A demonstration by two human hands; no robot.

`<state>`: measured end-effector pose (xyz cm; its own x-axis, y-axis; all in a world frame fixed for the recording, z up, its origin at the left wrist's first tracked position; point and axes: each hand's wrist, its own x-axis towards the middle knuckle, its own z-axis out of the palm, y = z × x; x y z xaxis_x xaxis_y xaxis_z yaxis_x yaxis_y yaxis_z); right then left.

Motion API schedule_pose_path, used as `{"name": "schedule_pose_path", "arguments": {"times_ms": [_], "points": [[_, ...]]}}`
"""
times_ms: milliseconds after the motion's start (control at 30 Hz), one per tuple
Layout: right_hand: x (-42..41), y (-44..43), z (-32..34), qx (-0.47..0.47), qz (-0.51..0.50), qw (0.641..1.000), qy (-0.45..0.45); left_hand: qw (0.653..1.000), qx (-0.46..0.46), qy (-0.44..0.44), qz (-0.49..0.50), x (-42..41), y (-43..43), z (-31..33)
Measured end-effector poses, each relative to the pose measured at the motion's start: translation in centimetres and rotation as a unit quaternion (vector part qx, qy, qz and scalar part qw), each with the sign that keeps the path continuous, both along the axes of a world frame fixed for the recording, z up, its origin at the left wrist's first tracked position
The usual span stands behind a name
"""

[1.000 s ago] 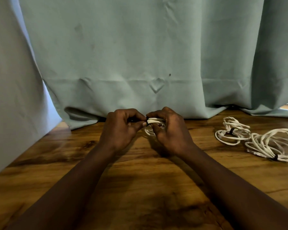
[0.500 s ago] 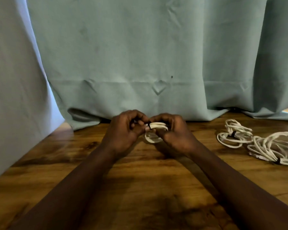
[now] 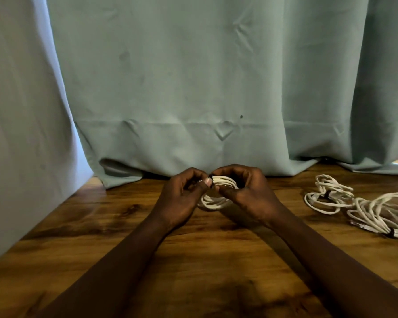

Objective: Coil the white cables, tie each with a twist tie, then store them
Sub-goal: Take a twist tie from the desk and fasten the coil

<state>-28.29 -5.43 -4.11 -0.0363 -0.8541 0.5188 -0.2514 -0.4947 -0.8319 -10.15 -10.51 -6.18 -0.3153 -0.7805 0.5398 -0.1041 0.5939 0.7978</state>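
hands point(image 3: 180, 200) point(image 3: 251, 197): 2, gripping 1 coil point(image 3: 214, 203) | tied coils point(image 3: 327, 195) point(image 3: 377, 216): 2

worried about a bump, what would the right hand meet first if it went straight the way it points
The right hand points forward-left, so likely the left hand, pinching the same coiled cable; past it, the curtain. Depth unclear.

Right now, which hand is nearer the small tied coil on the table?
Right. The right hand grips the held coil at mid-table, with the small tied coil off to its right; the left hand pinches the held coil's other side, farther away.
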Motion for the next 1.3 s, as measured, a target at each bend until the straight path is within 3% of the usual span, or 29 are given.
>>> {"name": "schedule_pose_path", "arguments": {"times_ms": [200,400,567,667,800,1033,1200,1300], "points": [[0.9,0.5,0.4,0.035,0.014,0.994,-0.106,0.998,-0.06,-0.013,0.028,0.3,0.1,0.2],[0.8,0.7,0.4,0.103,0.032,0.976,-0.187,0.971,-0.196,-0.124,0.061,0.4,0.1,0.7],[-0.7,0.0,0.7,0.165,0.013,0.979,-0.118,0.945,-0.253,-0.19,0.081,0.5,-0.1,0.9],[-0.8,-0.3,0.4,0.142,-0.039,0.988,-0.039,0.939,-0.264,-0.207,0.073,0.4,-0.1,0.9],[-0.7,-0.5,0.1,0.087,-0.125,0.986,0.062,0.945,-0.254,-0.199,0.062,0.0,0.1,0.9],[-0.9,-0.8,-0.1,0.066,-0.204,0.973,0.087,0.981,-0.146,-0.122,0.028,-0.6,0.7,1.1],[-0.5,-0.9,-0.3,0.031,-0.211,0.975,0.055,0.997,-0.052,-0.056,-0.015,-0.6,0.2,1.2],[-0.7,-1.0,-0.2,0.017,-0.142,0.99,-0.001,0.999,0.026,0.031,-0.028,-1.0,0.5,0.3]]}}
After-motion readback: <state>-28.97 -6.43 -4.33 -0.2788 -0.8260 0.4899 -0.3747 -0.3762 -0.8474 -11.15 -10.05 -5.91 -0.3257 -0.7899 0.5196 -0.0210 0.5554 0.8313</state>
